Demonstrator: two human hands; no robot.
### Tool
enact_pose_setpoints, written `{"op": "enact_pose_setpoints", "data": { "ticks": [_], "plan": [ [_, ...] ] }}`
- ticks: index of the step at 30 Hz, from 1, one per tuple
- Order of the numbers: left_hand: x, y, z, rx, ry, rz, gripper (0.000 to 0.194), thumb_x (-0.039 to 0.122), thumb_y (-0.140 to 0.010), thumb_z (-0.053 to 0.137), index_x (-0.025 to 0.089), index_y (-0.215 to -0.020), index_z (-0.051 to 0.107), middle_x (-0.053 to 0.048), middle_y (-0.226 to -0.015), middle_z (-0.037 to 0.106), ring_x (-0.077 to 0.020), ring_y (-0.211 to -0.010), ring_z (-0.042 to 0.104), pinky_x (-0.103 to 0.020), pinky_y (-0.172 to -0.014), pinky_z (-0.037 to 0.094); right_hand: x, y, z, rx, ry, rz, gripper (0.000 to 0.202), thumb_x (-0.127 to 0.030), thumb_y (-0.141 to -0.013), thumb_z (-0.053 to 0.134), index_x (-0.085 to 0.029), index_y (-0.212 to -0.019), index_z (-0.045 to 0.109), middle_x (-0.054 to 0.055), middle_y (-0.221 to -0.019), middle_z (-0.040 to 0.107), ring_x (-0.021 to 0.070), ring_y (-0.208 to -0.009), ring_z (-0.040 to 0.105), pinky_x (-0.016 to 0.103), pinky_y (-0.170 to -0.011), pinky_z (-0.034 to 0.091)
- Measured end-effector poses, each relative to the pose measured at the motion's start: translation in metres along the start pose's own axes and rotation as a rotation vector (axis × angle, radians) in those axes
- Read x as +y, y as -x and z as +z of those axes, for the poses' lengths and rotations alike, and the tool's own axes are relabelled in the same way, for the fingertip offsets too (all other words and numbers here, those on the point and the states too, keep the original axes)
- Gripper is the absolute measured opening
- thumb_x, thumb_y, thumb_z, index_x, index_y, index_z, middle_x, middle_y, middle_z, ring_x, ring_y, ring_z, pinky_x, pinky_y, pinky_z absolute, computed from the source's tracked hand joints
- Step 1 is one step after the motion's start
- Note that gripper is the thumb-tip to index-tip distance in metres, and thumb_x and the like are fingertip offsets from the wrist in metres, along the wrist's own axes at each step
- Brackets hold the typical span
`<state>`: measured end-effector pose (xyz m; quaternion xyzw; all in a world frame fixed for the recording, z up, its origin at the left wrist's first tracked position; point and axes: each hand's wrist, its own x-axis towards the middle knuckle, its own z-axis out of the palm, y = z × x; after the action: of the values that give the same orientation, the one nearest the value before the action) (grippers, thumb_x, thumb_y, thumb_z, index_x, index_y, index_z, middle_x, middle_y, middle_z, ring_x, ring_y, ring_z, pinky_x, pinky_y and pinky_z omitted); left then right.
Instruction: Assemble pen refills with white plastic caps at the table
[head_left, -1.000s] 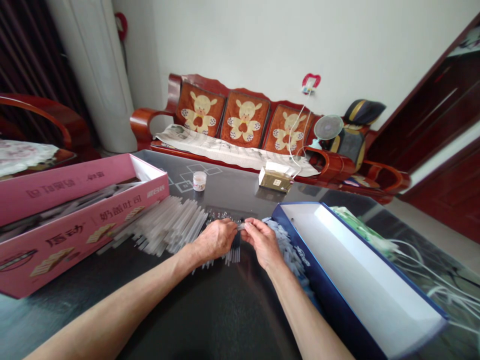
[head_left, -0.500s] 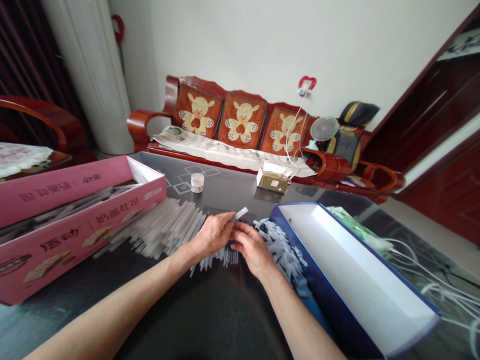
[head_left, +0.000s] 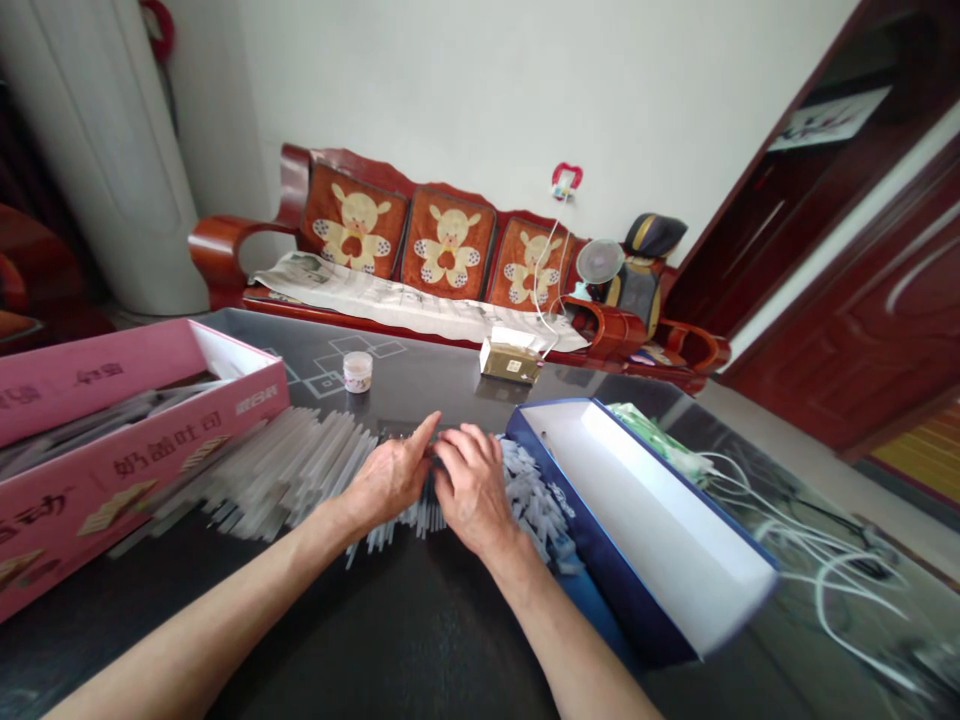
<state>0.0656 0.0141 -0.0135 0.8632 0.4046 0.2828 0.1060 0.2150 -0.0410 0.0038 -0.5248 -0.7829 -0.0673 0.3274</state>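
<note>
My left hand [head_left: 391,482] is over the near end of a spread of translucent plastic tubes [head_left: 300,468]. Its index finger points forward while the others curl in; whatever they hold is hidden. Close beside it, my right hand [head_left: 476,492] is palm down with bent fingers a little apart, and nothing shows in them. Below and between the hands are thinner sticks [head_left: 426,518], partly covered. Right of my right hand lies a heap of small whitish plastic pieces [head_left: 531,492], against the dark blue box.
A pink carton [head_left: 259,392] with tubes inside stands left. The open blue box [head_left: 645,510] with a white interior is at right, near white cables [head_left: 795,560]. A small tub [head_left: 358,372] and a tissue box [head_left: 511,360] sit farther back on the dark table [head_left: 390,640].
The view has swung right. The whitish strip that stuck out beyond my left fingers is no longer visible. My left index finger has straightened, and my right fingers have shifted forward and spread.
</note>
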Motion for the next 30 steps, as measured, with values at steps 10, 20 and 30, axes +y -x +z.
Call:
{"op": "enact_pose_setpoints", "data": {
  "ticks": [10,20,30],
  "plan": [
    [0.018,0.000,-0.018,0.254,-0.089,0.223,0.055,0.018,-0.084,0.043,0.013,-0.139,0.034,-0.016,-0.121,0.056,-0.0266,-0.110,0.053,-0.042,-0.094,0.044,0.021,-0.024,-0.052,-0.313,0.319,-0.070,0.020,-0.017,-0.089,0.042,-0.020,-0.093,0.062,0.006,-0.088,0.062,0.0181,-0.085,0.058,0.028,-0.076,0.041],
    [-0.003,-0.002,-0.007,0.484,-0.031,0.075,0.043,0.019,-0.086,0.044,0.018,-0.129,0.045,-0.011,-0.122,0.055,-0.0228,-0.114,0.050,-0.038,-0.100,0.042,0.177,0.014,-0.104,-0.456,0.286,0.922,0.012,-0.017,-0.068,0.057,-0.015,-0.071,0.069,0.004,-0.062,0.066,0.0169,-0.059,0.062,0.024,-0.055,0.043],
    [-0.013,-0.006,-0.015,0.505,0.000,-0.015,0.037,0.019,-0.085,0.043,0.014,-0.121,0.052,-0.010,-0.114,0.062,-0.0206,-0.104,0.058,-0.034,-0.095,0.045,0.192,0.026,-0.063,-0.484,0.177,0.873,0.022,-0.029,-0.075,0.054,-0.019,-0.078,0.073,0.001,-0.065,0.069,0.0138,-0.062,0.062,0.020,-0.054,0.039]
  ]
}}
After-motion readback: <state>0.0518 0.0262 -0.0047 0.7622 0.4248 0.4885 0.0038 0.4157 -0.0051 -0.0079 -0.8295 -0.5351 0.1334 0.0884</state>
